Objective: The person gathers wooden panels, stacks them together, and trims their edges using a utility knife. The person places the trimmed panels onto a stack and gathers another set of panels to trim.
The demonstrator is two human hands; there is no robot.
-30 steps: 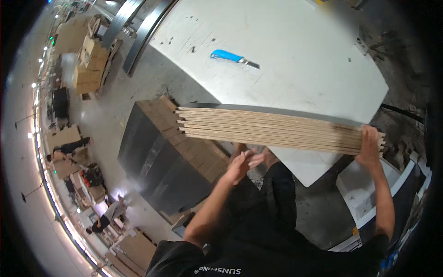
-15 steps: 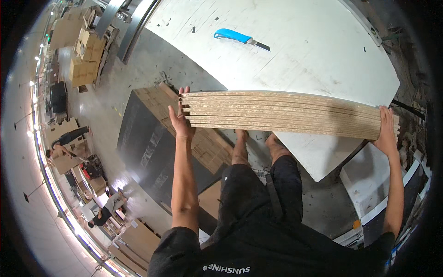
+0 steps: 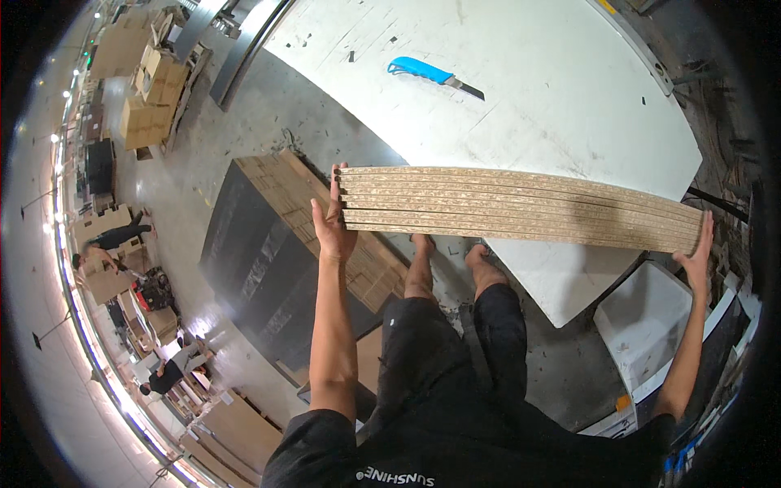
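A stack of several particleboard panels (image 3: 521, 207) lies crosswise in front of me, its pale chipboard edges facing me. My left hand (image 3: 333, 224) presses on the stack's left end, fingers pointing up along it and thumb spread apart. At the opposite end, my right hand (image 3: 698, 252) bears against the panels, its fingers up along the end and its thumb below. Between both hands the panels are held together, their ends nearly even. Beyond the stack, a blue-handled utility knife (image 3: 427, 71) with its blade out lies on the white tabletop (image 3: 537, 106).
Left of my legs stands a large dark-wrapped stack (image 3: 260, 260) with brown board edges. A white panel (image 3: 639, 317) leans at the right under the table's corner. Cardboard boxes (image 3: 150, 114) stand far left, where two people (image 3: 175, 368) are at work.
My right hand has shifted from the panels' front onto their right end. Panels that stuck out there now sit nearly flush. The stack and my left hand appear slightly farther right.
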